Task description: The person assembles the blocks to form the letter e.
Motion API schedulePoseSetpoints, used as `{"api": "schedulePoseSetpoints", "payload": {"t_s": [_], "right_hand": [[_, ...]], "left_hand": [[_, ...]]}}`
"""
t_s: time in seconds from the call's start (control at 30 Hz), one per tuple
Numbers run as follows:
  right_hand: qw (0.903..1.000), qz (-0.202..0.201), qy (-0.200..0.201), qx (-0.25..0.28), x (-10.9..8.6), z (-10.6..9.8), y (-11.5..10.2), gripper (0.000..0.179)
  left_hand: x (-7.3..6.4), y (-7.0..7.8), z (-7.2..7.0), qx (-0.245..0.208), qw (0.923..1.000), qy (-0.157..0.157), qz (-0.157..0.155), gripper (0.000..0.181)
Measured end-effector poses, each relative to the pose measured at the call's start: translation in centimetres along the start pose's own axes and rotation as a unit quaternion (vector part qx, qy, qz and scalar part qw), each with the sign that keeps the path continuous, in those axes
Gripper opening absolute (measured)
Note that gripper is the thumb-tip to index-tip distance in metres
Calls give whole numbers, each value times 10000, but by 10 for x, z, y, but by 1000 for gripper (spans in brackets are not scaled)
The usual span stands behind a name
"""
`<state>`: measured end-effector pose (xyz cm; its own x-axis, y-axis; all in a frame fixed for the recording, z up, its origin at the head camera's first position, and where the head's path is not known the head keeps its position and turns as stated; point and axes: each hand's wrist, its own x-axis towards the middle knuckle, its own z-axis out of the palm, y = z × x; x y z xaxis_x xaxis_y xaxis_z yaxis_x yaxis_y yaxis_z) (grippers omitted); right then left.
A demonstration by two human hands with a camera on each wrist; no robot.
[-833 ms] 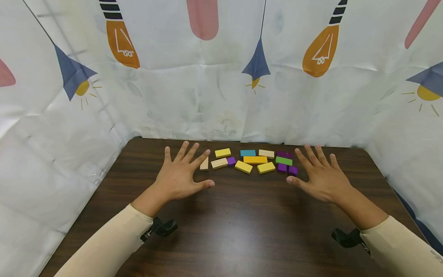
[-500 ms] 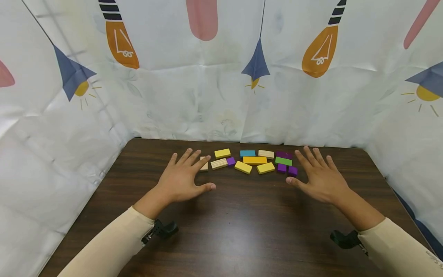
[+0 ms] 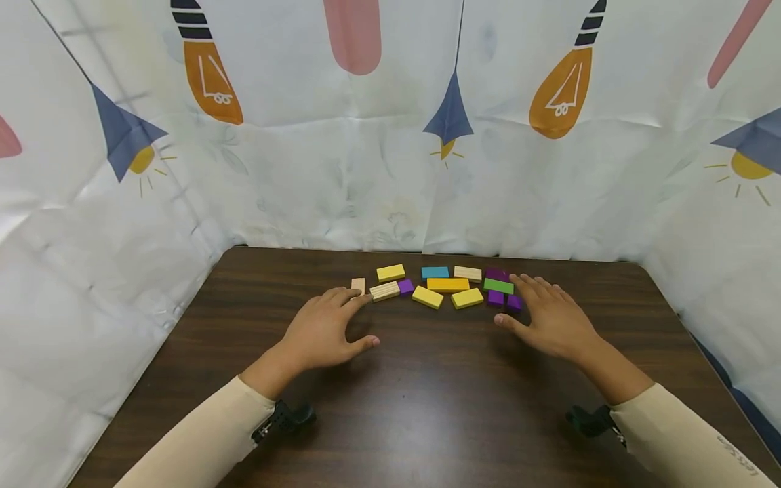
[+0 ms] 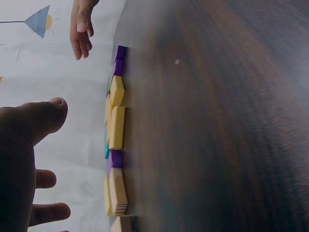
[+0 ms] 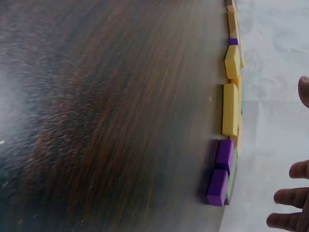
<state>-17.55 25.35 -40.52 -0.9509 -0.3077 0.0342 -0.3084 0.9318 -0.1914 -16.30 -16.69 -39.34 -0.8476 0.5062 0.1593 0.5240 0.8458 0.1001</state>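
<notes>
My left hand [image 3: 320, 330] hovers over the table with its fingers relaxed and thumb spread, holding nothing. Its fingertips are nearest to a pale wooden block [image 3: 358, 285] and a ridged wooden block [image 3: 384, 292]. On the other side my right hand [image 3: 552, 318] is held above the table, fingers loosely extended, with nothing in it. Close by its fingertips lie a green block [image 3: 498, 287] and two small purple blocks [image 5: 217, 187]. Between the hands lie several yellow blocks [image 3: 467, 298], an orange block [image 3: 448, 285] and a blue block [image 3: 435, 272].
The dark wooden table [image 3: 403, 400] has its far edge just behind the blocks. A white printed curtain [image 3: 342, 183] hangs behind and at both sides. Each wrist wears a dark camera mount [image 3: 287, 417] below the sleeve cuff.
Both hands have come lower and their spread fingers have drawn together and relaxed. The right hand has shifted a little left, toward the blocks. The blocks stay in place.
</notes>
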Motion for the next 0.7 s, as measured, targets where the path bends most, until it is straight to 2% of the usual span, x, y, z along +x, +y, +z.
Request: {"api": "schedulePoseSetpoints", "payload": {"t_s": [0.13, 0.33, 0.7], "right_hand": [[9998, -137, 154, 38, 9, 6, -1, 91], [9996, -215, 165, 127, 21, 11, -2, 86], [9980, -422, 303, 362, 46, 19, -6, 76]], "left_hand": [[-4, 0, 6, -94, 9999, 43, 34, 79], [-6, 1, 15, -145, 9998, 17, 164, 77], [-9, 3, 23, -286, 9993, -188, 159, 76]]}}
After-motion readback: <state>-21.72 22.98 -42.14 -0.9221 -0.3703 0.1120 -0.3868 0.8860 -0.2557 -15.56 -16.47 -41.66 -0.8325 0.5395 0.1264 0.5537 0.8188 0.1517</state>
